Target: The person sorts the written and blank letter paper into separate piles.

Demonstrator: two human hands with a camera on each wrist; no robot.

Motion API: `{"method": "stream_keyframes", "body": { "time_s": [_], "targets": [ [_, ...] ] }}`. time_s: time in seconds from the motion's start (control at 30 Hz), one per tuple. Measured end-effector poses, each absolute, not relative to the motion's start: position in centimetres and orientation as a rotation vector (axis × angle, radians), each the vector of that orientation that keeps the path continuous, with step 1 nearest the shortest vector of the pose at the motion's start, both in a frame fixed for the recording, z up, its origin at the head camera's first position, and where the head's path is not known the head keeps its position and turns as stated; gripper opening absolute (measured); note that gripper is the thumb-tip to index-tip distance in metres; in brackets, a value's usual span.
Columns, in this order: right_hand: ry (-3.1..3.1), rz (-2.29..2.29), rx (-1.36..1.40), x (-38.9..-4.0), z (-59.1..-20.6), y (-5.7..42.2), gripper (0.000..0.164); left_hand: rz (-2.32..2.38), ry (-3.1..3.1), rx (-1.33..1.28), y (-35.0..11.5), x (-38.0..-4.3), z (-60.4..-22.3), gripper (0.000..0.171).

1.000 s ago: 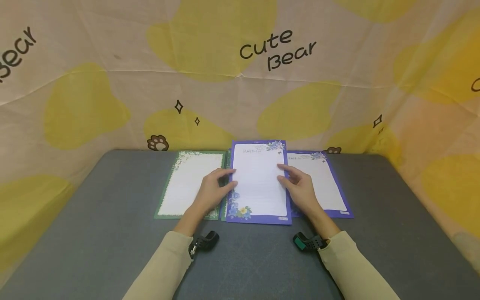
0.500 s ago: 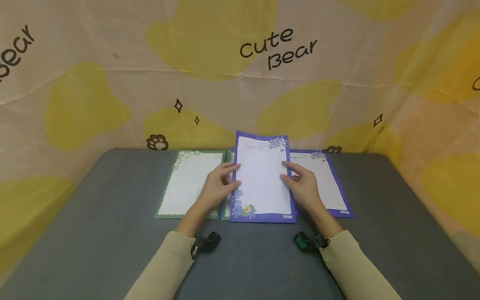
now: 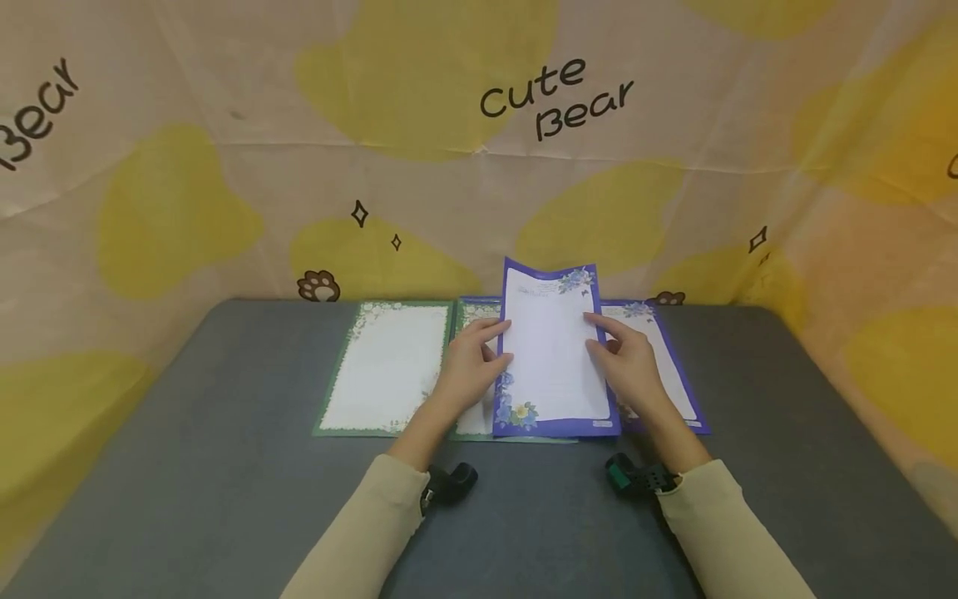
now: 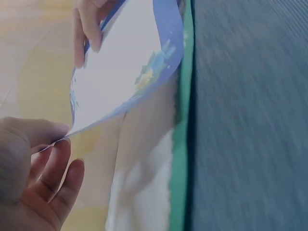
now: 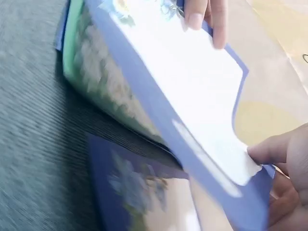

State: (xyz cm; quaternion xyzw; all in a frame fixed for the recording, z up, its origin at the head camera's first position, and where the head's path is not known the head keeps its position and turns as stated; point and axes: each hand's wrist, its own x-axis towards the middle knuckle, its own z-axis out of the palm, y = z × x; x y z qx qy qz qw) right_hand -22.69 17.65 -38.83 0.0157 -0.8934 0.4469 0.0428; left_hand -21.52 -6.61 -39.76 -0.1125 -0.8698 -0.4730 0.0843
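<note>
A sheet of letter paper (image 3: 554, 358) with a purple border and blue flowers is raised off the table, its top edge bowed. My left hand (image 3: 471, 366) pinches its left edge between thumb and fingers. The right hand (image 3: 629, 362) pinches the opposite edge; in the right wrist view the paper (image 5: 202, 86) bends near that thumb. Below it lies a green-bordered sheet (image 3: 473, 423), partly covered, with a purple edge showing behind its top. A matching purple-bordered sheet (image 3: 676, 383) lies to the right, partly hidden by the right hand.
Another green-bordered sheet (image 3: 389, 366) lies at the left on the dark grey table (image 3: 224, 466). A printed cloth (image 3: 419, 100) with yellow patches and "Cute Bear" lettering hangs behind the table. Black camera straps (image 3: 452, 485) sit on both wrists.
Both hands have lifted the purple-bordered sheet and carried it to the right, its top now curved. More of the middle green-bordered sheet shows; the right purple-bordered sheet is more covered.
</note>
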Motion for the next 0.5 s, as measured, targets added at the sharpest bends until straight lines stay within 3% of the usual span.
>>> {"method": "stream_keyframes", "body": {
  "time_s": [0.5],
  "targets": [
    [-2.800,1.246,-0.027,-22.7,-35.9,22.4,0.054,-1.580,-2.664,-0.300,-0.4,-22.5,-38.5,0.047]
  ]
}}
